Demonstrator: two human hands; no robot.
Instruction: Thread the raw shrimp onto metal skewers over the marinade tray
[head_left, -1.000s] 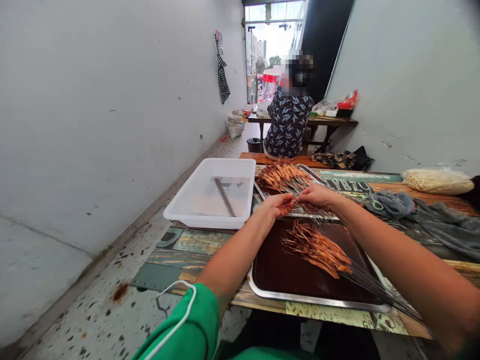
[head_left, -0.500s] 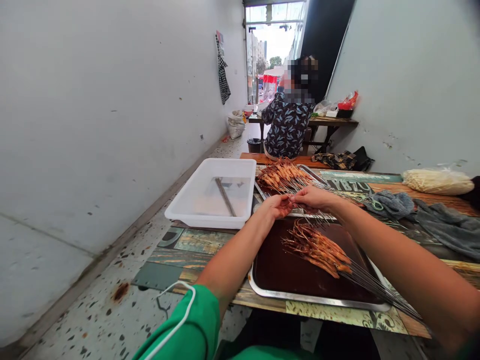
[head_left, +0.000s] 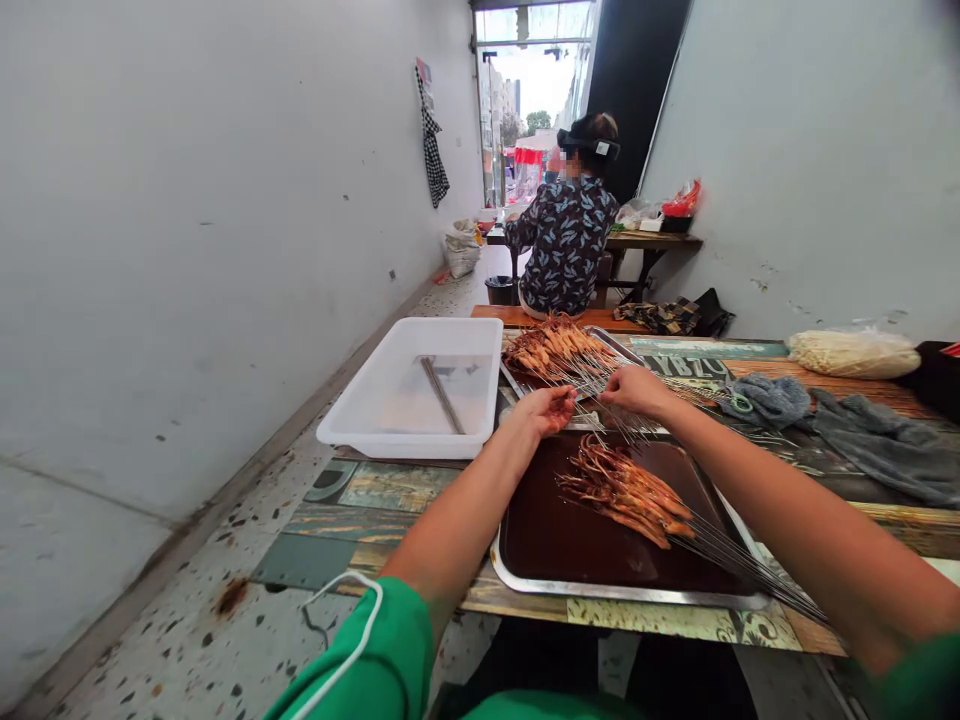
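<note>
My left hand [head_left: 551,410] is turned palm up beside the back tray, fingers curled in a pinch; what it pinches is too small to make out. To its right, my right hand [head_left: 632,390] has its fingertips closed on a thin metal skewer among the handles there. Behind both hands lies a heap of reddish-brown skewered food with stringy ends [head_left: 559,348], on the back metal tray [head_left: 511,385]. Nearer me, a bunch of similar food skewers [head_left: 634,495] rests on the front tray [head_left: 592,560], handles pointing to the lower right and past the rim.
A white plastic tub [head_left: 375,405] on the left holds a few metal skewers [head_left: 442,395]. Grey cloths [head_left: 885,440], green-handled scissors [head_left: 741,402] and a bag of pale sticks [head_left: 851,357] lie on the right. A person [head_left: 566,235] sits at another table ahead.
My hands were together and have parted slightly, with the right hand now to the right of the left. The camera view has shifted a little; the front bunch looks unmoved on its tray.
</note>
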